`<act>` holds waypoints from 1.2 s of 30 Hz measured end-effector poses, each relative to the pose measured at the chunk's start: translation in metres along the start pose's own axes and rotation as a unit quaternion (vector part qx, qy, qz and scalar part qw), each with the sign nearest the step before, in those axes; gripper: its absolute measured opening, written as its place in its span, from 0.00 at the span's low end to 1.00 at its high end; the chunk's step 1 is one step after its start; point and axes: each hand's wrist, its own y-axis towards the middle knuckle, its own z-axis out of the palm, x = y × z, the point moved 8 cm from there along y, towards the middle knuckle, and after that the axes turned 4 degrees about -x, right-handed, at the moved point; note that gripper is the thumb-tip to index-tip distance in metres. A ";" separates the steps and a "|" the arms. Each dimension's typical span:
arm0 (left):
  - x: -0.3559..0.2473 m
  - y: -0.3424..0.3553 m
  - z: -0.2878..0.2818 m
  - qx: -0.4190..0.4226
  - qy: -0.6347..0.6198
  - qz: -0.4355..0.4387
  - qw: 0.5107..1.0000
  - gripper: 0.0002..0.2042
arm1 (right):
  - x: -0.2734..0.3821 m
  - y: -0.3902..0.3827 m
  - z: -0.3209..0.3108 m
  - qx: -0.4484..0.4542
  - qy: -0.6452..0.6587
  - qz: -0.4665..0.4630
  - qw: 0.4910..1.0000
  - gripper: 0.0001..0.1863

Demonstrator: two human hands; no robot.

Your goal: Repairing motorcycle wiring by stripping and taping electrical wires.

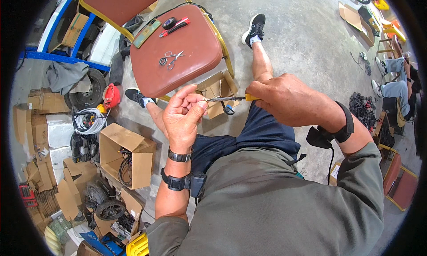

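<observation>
Gripping a yellow-handled tool [229, 98] mid-frame, right hand [289, 100] is fisted round its handle. Left hand [183, 115] pinches sth tiny at the tip, prob. to steady it. Scissors [173, 59] lie on red chair seat [195, 64], upper centre.

scissors [174, 59] on chair [195, 69], box [129, 156] left

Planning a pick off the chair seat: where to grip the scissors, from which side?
Grip the scissors across the closed blades, just past the pivot, coming straight down from above. They lie flat on the red chair seat, so the thin blades leave nothing to get under; the handle loops sit beside a small ring.
</observation>
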 end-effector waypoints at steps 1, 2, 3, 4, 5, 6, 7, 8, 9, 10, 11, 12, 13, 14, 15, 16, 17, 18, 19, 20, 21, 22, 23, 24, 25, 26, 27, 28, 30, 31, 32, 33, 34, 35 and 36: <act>-0.001 0.000 0.001 0.001 -0.008 0.004 1.000 0.20 | 0.001 0.001 -0.002 0.001 0.000 0.000 1.000 0.08; -0.001 0.000 0.001 0.000 -0.008 0.004 1.000 0.20 | 0.001 0.002 -0.001 0.023 -0.006 0.014 1.000 0.07; -0.003 0.000 0.002 -0.003 -0.001 0.010 1.000 0.20 | 0.000 0.002 0.000 0.045 -0.012 0.028 0.999 0.07; -0.005 0.000 0.002 -0.006 0.005 0.017 1.000 0.20 | 0.000 0.003 -0.001 0.045 -0.012 0.029 0.998 0.07; -0.005 0.000 0.003 -0.006 0.004 0.017 1.000 0.20 | 0.000 0.004 -0.002 0.045 -0.013 0.035 0.998 0.07; -0.006 -0.001 0.004 -0.007 0.006 0.017 1.000 0.20 | -0.001 0.004 -0.003 0.045 -0.013 0.041 0.998 0.06; -0.007 -0.001 0.004 -0.007 0.007 0.018 1.000 0.20 | -0.001 0.003 -0.002 0.045 -0.013 0.041 0.998 0.06; -0.006 -0.001 0.004 -0.007 0.007 0.018 1.000 0.20 | -0.001 0.003 -0.002 0.045 -0.016 0.039 0.998 0.06; -0.006 0.000 0.004 -0.005 0.006 0.020 1.000 0.20 | -0.001 0.003 -0.002 0.044 -0.018 0.037 0.998 0.06; -0.007 0.000 0.004 -0.002 0.004 0.023 1.000 0.20 | 0.000 0.003 -0.002 0.044 -0.018 0.037 0.998 0.06; -0.007 0.000 0.004 -0.003 0.004 0.023 1.000 0.20 | 0.000 0.003 -0.001 0.044 -0.015 0.039 0.998 0.06; -0.008 -0.001 0.005 -0.004 0.006 0.025 1.000 0.20 | 0.000 0.003 -0.001 0.044 -0.013 0.042 0.998 0.06; -0.008 -0.001 0.005 -0.005 0.008 0.028 1.000 0.20 | 0.001 0.004 -0.001 0.044 -0.013 0.042 0.998 0.06; -0.008 -0.001 0.005 -0.005 0.007 0.028 1.000 0.20 | 0.000 0.004 -0.001 0.049 -0.020 0.045 0.998 0.06; -0.008 0.000 0.005 -0.003 0.009 0.028 1.000 0.20 | -0.001 0.004 0.000 0.055 -0.026 0.050 0.997 0.06; -0.007 0.000 0.006 0.000 0.011 0.028 1.000 0.21 | -0.002 0.004 0.001 0.056 -0.025 0.051 0.997 0.06; -0.006 0.001 0.006 0.000 0.011 0.027 1.000 0.21 | -0.002 0.004 0.000 0.052 -0.022 0.049 0.997 0.06; -0.006 0.000 0.007 0.000 0.012 0.028 1.000 0.21 | -0.001 0.003 0.000 0.048 -0.019 0.046 0.998 0.06; -0.006 0.000 0.007 -0.001 0.014 0.029 0.999 0.21 | -0.001 0.003 0.000 0.048 -0.019 0.046 0.998 0.06; -0.006 0.000 0.007 0.000 0.014 0.029 0.999 0.21 | -0.002 0.003 0.000 0.049 -0.023 0.045 0.998 0.06; -0.007 0.000 0.008 0.009 0.015 0.041 0.999 0.21 | -0.002 0.003 -0.001 0.050 -0.027 0.045 0.997 0.07; -0.009 0.000 0.010 0.018 0.016 0.053 0.998 0.22 | -0.002 0.002 -0.001 0.050 -0.027 0.045 0.997 0.07; -0.008 -0.001 0.010 0.018 0.016 0.053 0.998 0.22 | 0.001 0.002 -0.003 0.039 -0.026 0.032 0.998 0.07; -0.007 0.000 0.009 0.018 0.025 0.052 0.998 0.22 | 0.003 0.002 -0.005 0.028 -0.025 0.018 0.999 0.07; -0.007 0.000 0.009 0.017 0.034 0.051 0.998 0.22 | 0.003 0.001 -0.004 0.028 -0.025 0.019 0.999 0.07; -0.006 -0.001 0.010 0.017 0.033 0.051 0.998 0.22 | 0.004 0.001 -0.005 0.021 -0.015 0.016 1.000 0.05; -0.006 -0.001 0.010 0.017 0.037 0.053 0.998 0.22 | 0.005 0.001 -0.006 0.014 -0.004 0.013 1.000 0.07; -0.006 -0.001 0.011 0.018 0.041 0.055 0.997 0.23 | 0.004 0.001 -0.005 0.014 -0.004 0.014 1.000 0.07; -0.006 -0.001 0.012 0.019 0.045 0.056 0.997 0.23 | -0.002 0.001 0.000 0.043 -0.026 0.040 0.998 0.07; -0.006 -0.001 0.013 0.021 0.050 0.057 0.997 0.24 | -0.003 0.001 0.000 0.044 -0.026 0.041 0.998 0.07; -0.006 -0.001 0.014 0.021 0.049 0.057 0.997 0.24 | -0.003 0.001 0.000 0.042 -0.031 0.037 0.998 0.07; -0.007 -0.001 0.014 0.021 0.055 0.060 0.996 0.24 | -0.003 0.001 0.000 0.040 -0.036 0.033 0.998 0.07; -0.008 -0.001 0.014 0.020 0.061 0.064 0.996 0.24 | -0.003 0.002 0.000 0.040 -0.036 0.033 0.998 0.07; -0.007 -0.001 0.015 0.021 0.061 0.063 0.996 0.24 | -0.003 0.003 -0.001 0.036 -0.035 0.030 0.998 0.07; -0.007 -0.001 0.015 0.017 0.060 0.070 0.996 0.24 | -0.003 0.003 -0.002 0.033 -0.035 0.027 0.998 0.07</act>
